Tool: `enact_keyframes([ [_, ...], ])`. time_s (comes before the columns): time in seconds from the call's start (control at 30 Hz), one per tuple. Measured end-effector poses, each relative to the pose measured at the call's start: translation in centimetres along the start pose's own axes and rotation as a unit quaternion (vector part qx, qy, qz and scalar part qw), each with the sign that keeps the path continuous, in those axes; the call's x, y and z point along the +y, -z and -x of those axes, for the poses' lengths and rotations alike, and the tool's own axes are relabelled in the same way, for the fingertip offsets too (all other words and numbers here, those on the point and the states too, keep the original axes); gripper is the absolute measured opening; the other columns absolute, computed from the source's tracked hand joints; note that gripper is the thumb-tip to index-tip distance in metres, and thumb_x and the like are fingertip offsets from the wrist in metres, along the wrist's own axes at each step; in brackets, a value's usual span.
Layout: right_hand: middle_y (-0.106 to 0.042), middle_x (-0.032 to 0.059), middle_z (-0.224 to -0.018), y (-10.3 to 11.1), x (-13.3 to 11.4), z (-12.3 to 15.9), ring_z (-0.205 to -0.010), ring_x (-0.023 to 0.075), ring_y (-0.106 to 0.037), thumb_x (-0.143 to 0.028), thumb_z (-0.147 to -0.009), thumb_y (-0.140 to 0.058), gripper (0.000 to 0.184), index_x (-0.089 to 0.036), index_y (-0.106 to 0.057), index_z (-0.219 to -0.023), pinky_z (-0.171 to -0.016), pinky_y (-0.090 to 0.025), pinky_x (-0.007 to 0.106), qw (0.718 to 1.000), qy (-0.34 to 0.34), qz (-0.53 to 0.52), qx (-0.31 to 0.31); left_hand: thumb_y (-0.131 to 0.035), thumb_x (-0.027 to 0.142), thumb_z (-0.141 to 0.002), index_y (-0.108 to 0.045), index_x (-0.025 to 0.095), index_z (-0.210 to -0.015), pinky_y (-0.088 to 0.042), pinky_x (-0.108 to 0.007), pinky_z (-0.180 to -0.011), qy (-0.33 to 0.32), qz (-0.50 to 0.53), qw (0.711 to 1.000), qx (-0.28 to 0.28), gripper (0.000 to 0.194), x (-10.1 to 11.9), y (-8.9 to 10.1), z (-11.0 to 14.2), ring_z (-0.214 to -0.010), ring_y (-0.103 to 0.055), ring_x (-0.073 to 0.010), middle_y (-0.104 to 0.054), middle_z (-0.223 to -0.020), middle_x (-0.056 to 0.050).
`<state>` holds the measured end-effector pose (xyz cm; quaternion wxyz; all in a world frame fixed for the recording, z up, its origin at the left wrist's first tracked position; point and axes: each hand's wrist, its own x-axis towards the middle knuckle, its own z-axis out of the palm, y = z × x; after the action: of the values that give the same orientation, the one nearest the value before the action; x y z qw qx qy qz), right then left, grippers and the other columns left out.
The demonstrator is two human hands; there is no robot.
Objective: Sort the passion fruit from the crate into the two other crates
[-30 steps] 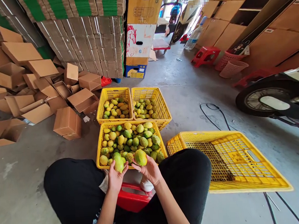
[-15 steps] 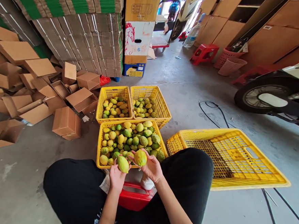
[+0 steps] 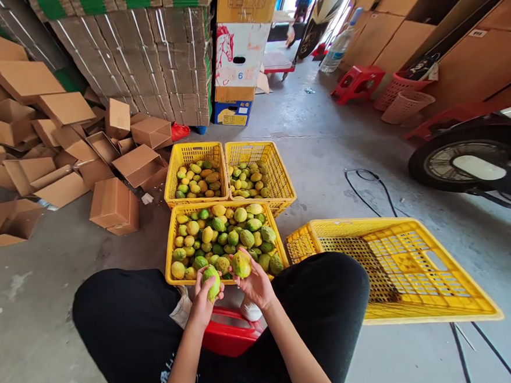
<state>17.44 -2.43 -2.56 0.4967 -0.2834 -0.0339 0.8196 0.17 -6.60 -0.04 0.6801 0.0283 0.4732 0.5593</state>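
Note:
My left hand (image 3: pixel 204 299) is closed around a green-yellow lemon (image 3: pixel 211 282), the thumb lying across it. A yellower lemon (image 3: pixel 242 265) with darker marks sits in the fingers of my right hand (image 3: pixel 258 286). Both hands are held close together over the near rim of a yellow crate (image 3: pixel 169 253), which is full of green and yellow lemons (image 3: pixel 206 234). Behind it stand two more yellow crates, the left one (image 3: pixel 167 180) and the right one (image 3: pixel 280 172), each partly filled with similar fruit.
To my right a large yellow crate (image 3: pixel 422 261) lies tilted beside my knee. A red stool (image 3: pixel 230 333) is between my legs. Open cardboard boxes (image 3: pixel 66 108) are heaped at left, flattened cartons (image 3: pixel 141 65) stacked behind. A motorbike wheel (image 3: pixel 458 157) and black cable (image 3: pixel 382 191) are at right.
The lemon in my left hand has been turned, and my left thumb now crosses it. My right hand has tilted its lemon slightly. The view has shifted a little.

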Motion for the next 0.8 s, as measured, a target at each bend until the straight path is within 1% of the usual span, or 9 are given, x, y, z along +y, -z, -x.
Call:
enact_keyframes([
  [0.07,-0.081,0.0071,-0.130,-0.5,-0.1,0.1,-0.111,0.0274,-0.080,-0.042,-0.081,-0.093,0.056,-0.032,-0.074,-0.133,-0.082,-0.068,0.036,1.000,0.005,-0.007,-0.009,-0.093,0.030,-0.072,-0.064,0.024,-0.117,-0.057,-0.026,-0.064,-0.003,0.039,0.999,0.011,0.053,0.1,-0.1,-0.2,-0.080,-0.077,-0.0209,-0.078,-0.100,-0.005],
  [0.13,-0.080,0.0095,-0.132,-0.8,-0.1,0.1,-0.119,0.0321,-0.079,-0.043,-0.078,-0.095,0.061,-0.031,-0.074,-0.133,-0.094,-0.067,0.047,1.000,0.011,-0.013,-0.017,-0.085,0.029,-0.080,-0.068,0.025,-0.123,-0.065,-0.040,-0.086,-0.006,0.087,0.996,0.027,0.047,0.2,-0.1,-0.5,-0.104,-0.080,-0.0291,-0.080,-0.108,-0.007],
  [0.2,-0.080,0.0102,-0.132,-0.8,-0.2,0.1,-0.123,0.0335,-0.077,-0.041,-0.077,-0.095,0.065,-0.031,-0.073,-0.137,-0.100,-0.065,0.053,1.000,0.014,-0.009,-0.018,-0.077,0.027,-0.083,-0.070,0.026,-0.134,-0.061,-0.052,-0.105,-0.005,0.116,0.993,0.031,0.052,0.4,0.0,-0.7,-0.123,-0.076,-0.0339,-0.080,-0.116,-0.009],
  [0.27,-0.080,0.0088,-0.132,-0.5,-0.2,0.1,-0.122,0.0316,-0.078,-0.040,-0.081,-0.093,0.068,-0.032,-0.070,-0.144,-0.102,-0.064,0.052,1.000,0.015,-0.002,-0.014,-0.076,0.024,-0.082,-0.069,0.027,-0.142,-0.057,-0.056,-0.112,0.000,0.113,0.993,0.028,0.060,0.4,0.1,-0.7,-0.129,-0.073,-0.0352,-0.080,-0.120,-0.009],
  [0.37,-0.082,0.0056,-0.126,0.2,-0.1,0.0,-0.111,0.0270,-0.080,-0.042,-0.085,-0.090,0.067,-0.033,-0.067,-0.147,-0.094,-0.067,0.043,1.000,0.005,-0.008,-0.012,-0.087,0.025,-0.077,-0.071,0.024,-0.139,-0.061,-0.048,-0.105,-0.006,0.066,0.998,0.023,0.064,0.2,0.2,-0.6,-0.117,-0.077,-0.0319,-0.079,-0.117,-0.008],
  [0.43,-0.083,0.0043,-0.117,0.7,0.0,0.0,-0.096,0.0235,-0.081,-0.044,-0.086,-0.089,0.061,-0.032,-0.070,-0.142,-0.080,-0.067,0.035,1.000,-0.013,-0.017,-0.012,-0.097,0.028,-0.070,-0.074,0.019,-0.129,-0.063,-0.037,-0.089,-0.011,0.028,0.999,0.018,0.065,0.0,0.2,-0.5,-0.098,-0.077,-0.0255,-0.077,-0.108,-0.007],
  [0.53,-0.083,0.0046,-0.109,1.0,0.3,-0.2,-0.083,0.0203,-0.078,-0.044,-0.087,-0.087,0.047,-0.028,-0.076,-0.130,-0.063,-0.061,0.026,0.999,-0.024,-0.031,-0.002,-0.104,0.030,-0.058,-0.075,0.019,-0.112,-0.057,-0.026,-0.067,-0.016,0.003,0.999,0.031,0.062,-0.1,0.0,-0.4,-0.079,-0.071,-0.0168,-0.074,-0.100,-0.004],
  [0.67,-0.084,0.0065,-0.111,0.4,0.4,-0.3,-0.095,0.0245,-0.080,-0.042,-0.085,-0.089,0.045,-0.026,-0.077,-0.125,-0.072,-0.064,0.030,0.999,0.002,-0.040,0.009,-0.104,0.030,-0.056,-0.072,0.020,-0.106,-0.056,-0.024,-0.061,-0.023,-0.006,0.999,0.036,0.060,0.2,-0.2,-0.3,-0.078,-0.074,-0.0178,-0.076,-0.104,-0.003],
  [0.8,-0.082,0.0083,-0.129,-0.6,0.1,-0.2,-0.115,0.0307,-0.079,-0.043,-0.080,-0.090,0.054,-0.030,-0.077,-0.130,-0.091,-0.067,0.044,0.999,0.034,-0.033,-0.010,-0.097,0.033,-0.067,-0.071,0.018,-0.104,-0.056,-0.024,-0.061,-0.013,0.021,0.999,0.026,0.048,0.6,-0.2,-0.4,-0.070,-0.073,-0.0175,-0.077,-0.090,-0.004],
])
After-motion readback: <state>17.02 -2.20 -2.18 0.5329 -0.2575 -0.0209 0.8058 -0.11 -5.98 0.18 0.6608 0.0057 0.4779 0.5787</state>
